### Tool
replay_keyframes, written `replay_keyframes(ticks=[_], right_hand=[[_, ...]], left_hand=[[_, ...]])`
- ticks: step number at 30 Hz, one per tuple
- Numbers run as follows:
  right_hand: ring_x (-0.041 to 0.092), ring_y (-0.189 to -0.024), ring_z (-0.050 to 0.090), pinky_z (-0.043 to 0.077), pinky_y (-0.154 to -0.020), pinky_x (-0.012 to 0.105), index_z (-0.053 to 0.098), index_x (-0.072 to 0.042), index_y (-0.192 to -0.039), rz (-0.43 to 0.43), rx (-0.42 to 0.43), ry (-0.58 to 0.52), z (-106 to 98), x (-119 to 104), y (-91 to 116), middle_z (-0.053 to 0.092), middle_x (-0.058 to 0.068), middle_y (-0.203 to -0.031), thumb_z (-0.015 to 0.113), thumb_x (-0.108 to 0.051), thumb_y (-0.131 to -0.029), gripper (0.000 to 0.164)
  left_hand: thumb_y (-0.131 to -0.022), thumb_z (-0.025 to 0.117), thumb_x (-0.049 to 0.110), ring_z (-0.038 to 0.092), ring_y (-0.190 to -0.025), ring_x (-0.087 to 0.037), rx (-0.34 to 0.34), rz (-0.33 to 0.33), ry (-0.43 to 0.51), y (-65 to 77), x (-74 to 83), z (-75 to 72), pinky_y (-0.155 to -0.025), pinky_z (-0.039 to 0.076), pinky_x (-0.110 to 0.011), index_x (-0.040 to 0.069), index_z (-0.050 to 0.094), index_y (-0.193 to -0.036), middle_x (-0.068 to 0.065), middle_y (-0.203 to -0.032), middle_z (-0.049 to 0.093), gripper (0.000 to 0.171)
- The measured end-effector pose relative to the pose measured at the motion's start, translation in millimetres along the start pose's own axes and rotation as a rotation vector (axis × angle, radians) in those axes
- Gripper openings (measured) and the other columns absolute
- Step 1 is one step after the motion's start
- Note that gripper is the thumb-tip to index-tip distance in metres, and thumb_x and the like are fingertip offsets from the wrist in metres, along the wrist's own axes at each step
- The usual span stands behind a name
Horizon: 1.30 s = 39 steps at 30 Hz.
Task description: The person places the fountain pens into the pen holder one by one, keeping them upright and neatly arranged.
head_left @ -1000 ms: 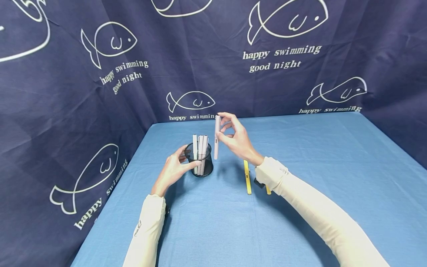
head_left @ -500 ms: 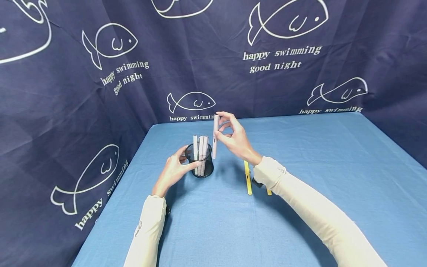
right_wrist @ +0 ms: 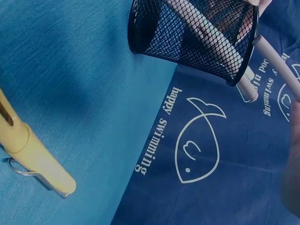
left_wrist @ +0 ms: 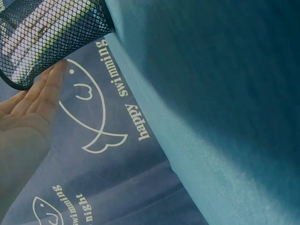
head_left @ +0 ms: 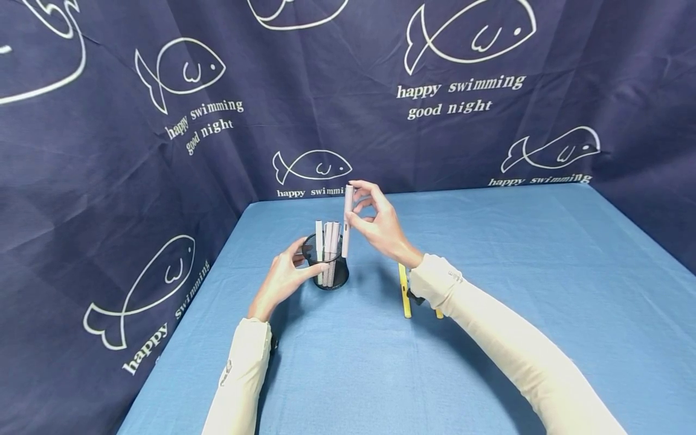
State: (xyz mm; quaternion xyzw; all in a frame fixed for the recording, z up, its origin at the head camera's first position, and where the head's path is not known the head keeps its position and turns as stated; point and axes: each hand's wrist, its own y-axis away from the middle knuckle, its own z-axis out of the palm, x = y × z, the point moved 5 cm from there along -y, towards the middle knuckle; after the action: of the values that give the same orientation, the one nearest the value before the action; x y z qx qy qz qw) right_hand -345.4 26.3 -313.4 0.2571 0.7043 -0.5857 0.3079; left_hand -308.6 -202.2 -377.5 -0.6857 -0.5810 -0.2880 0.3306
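CHANGE: pale pen (head_left: 347,225) shifted left to mesh cup (head_left: 340,275) rim, contact unclear | RIGHT HAND (head_left: 383,229): thumb and fingers pinching pen | LEFT HAND (head_left: 284,275): thumb and fingers curled round cup | STATUS: pen apparently nearer alignment, not yet inside

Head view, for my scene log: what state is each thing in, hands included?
Mesh cup: upright on the blue cloth
Standing pens: in the cup, ends sticking out
Held pen: nearly upright, not in the cup
Left hand: gripping the cup
Right hand: pinching the held pen
Left yellow pen: lying on the cloth
Right yellow pen: mostly hidden by the right sleeve
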Motion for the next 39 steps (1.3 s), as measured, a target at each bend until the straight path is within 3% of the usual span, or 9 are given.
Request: replay_keyframes(ticks=[11,16,22,39], right_hand=[[0.026,-0.093,0.058,0.057,-0.067,0.037,0.051,-0.002,-0.146,0.0,0.002,-0.017,5.1,-1.7,-2.9,0.054,0.019,-0.118,0.071,0.008,-0.092,0.058],[0.033,-0.095,0.057,0.056,-0.067,0.031,0.048,0.004,-0.146,0.005,0.002,-0.008,7.1,-1.9,-4.4,0.052,0.026,-0.12,0.068,0.012,-0.093,0.058],[0.027,-0.094,0.058,0.055,-0.066,0.022,0.05,-0.002,-0.146,-0.016,0.006,-0.01,7.2,-4.6,-5.4,0.053,0.02,-0.119,0.069,0.007,-0.095,0.055],[0.024,-0.094,0.059,0.059,-0.069,0.029,0.05,-0.004,-0.146,-0.005,0.016,-0.021,11.7,-0.1,-4.1,0.052,0.013,-0.118,0.07,0.006,-0.094,0.056]], left_hand=[[-0.082,0.086,0.051,0.06,-0.127,-0.037,-0.003,-0.011,0.001,-1.1,-1.5,0.0,-0.104,0.049,-0.051,0.01,0.043,-0.157,-0.018,-0.146,0.056,0.097],[-0.083,0.086,0.049,0.06,-0.127,-0.038,-0.003,-0.007,-0.004,0.3,-1.1,-0.2,-0.104,0.049,-0.052,0.008,0.042,-0.157,-0.02,-0.146,0.056,0.096],[-0.084,0.086,0.045,0.06,-0.126,-0.038,-0.002,0.005,0.002,0.9,0.4,-0.2,-0.104,0.049,-0.052,0.005,0.041,-0.157,-0.021,-0.146,0.056,0.095],[-0.084,0.086,0.046,0.059,-0.128,-0.039,-0.002,-0.005,0.006,1.3,1.6,0.9,-0.105,0.048,-0.052,0.007,0.042,-0.157,-0.019,-0.146,0.056,0.094]])
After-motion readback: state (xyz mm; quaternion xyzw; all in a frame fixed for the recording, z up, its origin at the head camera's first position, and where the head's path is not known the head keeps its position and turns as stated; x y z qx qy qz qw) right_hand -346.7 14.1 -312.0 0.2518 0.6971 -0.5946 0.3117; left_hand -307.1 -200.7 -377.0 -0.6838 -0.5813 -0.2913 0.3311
